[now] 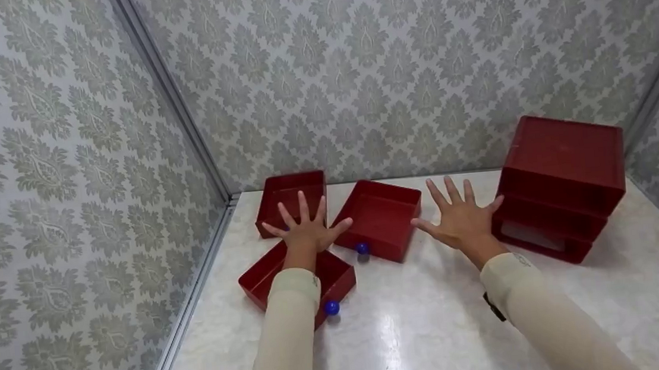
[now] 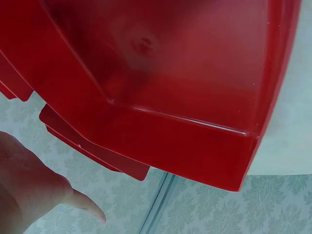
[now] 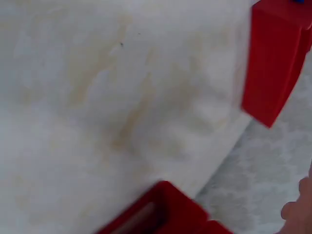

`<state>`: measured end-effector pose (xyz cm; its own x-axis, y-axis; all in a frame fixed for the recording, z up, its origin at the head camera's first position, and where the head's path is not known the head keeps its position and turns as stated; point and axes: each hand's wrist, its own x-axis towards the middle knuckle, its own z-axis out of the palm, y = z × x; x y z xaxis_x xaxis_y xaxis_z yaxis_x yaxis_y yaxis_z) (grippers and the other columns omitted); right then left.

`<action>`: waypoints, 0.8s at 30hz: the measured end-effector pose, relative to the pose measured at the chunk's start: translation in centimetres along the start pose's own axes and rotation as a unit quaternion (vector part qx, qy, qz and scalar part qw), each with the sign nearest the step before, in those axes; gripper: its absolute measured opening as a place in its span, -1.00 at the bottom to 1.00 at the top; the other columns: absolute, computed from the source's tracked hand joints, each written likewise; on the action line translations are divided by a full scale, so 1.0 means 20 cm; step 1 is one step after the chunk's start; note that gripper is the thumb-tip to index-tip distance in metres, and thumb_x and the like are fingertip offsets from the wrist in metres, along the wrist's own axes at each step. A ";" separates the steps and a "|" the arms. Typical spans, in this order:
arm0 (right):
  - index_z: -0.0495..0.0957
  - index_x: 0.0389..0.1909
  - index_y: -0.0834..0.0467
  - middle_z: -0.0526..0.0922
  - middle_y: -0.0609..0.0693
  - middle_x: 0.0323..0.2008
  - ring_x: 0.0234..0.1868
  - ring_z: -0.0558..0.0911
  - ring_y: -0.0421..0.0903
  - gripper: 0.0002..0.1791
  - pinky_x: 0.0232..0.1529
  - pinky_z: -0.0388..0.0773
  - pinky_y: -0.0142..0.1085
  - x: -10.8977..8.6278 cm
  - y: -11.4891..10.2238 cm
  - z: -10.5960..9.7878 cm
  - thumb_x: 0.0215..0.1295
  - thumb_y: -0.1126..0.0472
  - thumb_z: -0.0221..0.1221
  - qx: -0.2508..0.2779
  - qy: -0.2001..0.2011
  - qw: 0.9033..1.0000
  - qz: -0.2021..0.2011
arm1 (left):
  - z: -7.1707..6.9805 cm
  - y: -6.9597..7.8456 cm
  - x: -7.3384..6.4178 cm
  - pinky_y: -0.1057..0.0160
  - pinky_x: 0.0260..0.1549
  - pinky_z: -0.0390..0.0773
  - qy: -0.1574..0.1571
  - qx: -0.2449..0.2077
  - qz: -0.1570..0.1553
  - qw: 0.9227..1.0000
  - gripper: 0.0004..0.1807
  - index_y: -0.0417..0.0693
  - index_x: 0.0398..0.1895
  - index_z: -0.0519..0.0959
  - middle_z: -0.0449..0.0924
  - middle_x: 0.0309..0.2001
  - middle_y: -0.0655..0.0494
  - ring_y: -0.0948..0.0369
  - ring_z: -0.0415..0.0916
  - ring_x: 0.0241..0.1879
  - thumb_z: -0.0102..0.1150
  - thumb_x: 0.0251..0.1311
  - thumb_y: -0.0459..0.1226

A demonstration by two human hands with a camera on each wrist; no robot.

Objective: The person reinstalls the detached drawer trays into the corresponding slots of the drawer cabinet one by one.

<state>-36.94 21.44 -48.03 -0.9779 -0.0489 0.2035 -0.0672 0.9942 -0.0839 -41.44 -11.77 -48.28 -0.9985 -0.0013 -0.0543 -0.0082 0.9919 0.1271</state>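
My left hand (image 1: 308, 233) hovers with fingers spread above the red trays and holds nothing. Below it lies a near red tray (image 1: 338, 279), partly hidden by the wrist and sleeve. Farther back stand a back-left red tray (image 1: 288, 191) and a middle red tray (image 1: 377, 216). One blue ball (image 1: 332, 307) is at the near tray's corner; another blue ball (image 1: 362, 248) is by the middle tray's front side. My right hand (image 1: 464, 221), fingers also spread and holding nothing, hangs between the middle tray and a red stacked unit (image 1: 566, 158).
The red unit, at the right of the white table (image 1: 414, 332), has open fronts. Patterned wall panels (image 1: 356, 75) close off the back and sides, with a grey metal strip (image 1: 179, 103) in the left corner. A bit of blue shows behind the left fingers.
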 end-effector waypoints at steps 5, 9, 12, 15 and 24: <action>0.13 0.59 -0.06 0.62 0.23 -0.40 -0.62 0.53 0.11 -0.13 -0.64 0.46 0.05 -0.02 0.03 -0.21 0.39 -0.41 -0.01 -0.056 0.237 0.968 -0.058 | -0.03 0.02 -0.01 -0.69 0.21 -0.53 -0.006 0.009 0.007 1.000 0.06 0.61 0.61 -0.37 -0.67 0.66 0.03 -0.36 -0.75 0.55 -0.57 0.04 0.69; 0.29 0.45 0.07 0.56 0.25 -0.46 -0.65 0.43 0.15 -0.27 -0.71 0.32 0.04 -0.03 0.26 -0.47 0.42 -0.28 0.03 0.013 0.300 0.954 -0.008 | -0.05 0.03 -0.01 -0.67 0.24 -0.51 -0.001 0.022 0.003 1.000 0.01 0.53 0.63 -0.28 -0.53 0.68 0.02 -0.32 -0.65 0.59 -0.65 0.14 0.63; 0.20 0.49 0.12 0.56 0.40 0.01 -0.14 0.55 0.41 -0.19 -0.29 0.46 0.36 -0.03 0.50 -0.65 0.44 -0.33 -0.06 0.078 0.255 0.960 0.083 | -0.06 0.03 0.00 -0.63 0.26 -0.55 0.002 0.025 0.000 1.000 -0.01 0.48 0.64 -0.24 -0.45 0.69 0.02 -0.27 -0.64 0.60 -0.67 0.18 0.60; -0.03 0.58 0.24 0.24 0.50 0.39 0.29 0.31 0.55 0.02 0.11 0.23 0.54 -0.05 0.75 -0.74 0.40 -0.46 -0.20 0.103 0.172 0.962 0.185 | -0.06 0.04 0.01 -0.62 0.25 -0.61 0.001 0.025 0.003 1.000 -0.01 0.47 0.64 -0.25 -0.43 0.69 0.02 -0.24 -0.67 0.60 -0.68 0.18 0.60; 0.20 0.36 0.60 0.41 0.57 0.20 -0.01 0.58 0.39 0.31 -0.24 0.61 0.07 -0.22 1.14 -0.69 0.26 -0.63 -0.33 0.185 -0.065 0.926 0.323 | -0.05 0.08 0.03 -0.60 0.25 -0.65 0.005 0.020 0.002 1.000 0.03 0.33 0.66 -0.15 -0.35 0.69 -0.02 -0.23 -0.56 0.62 -0.64 0.20 0.58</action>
<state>-31.44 45.67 -37.46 -0.8518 0.5094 -0.1222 0.4997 0.7200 -0.4815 -42.12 -10.25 -47.22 -0.9990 0.0022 -0.0446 -0.0017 0.9962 0.0876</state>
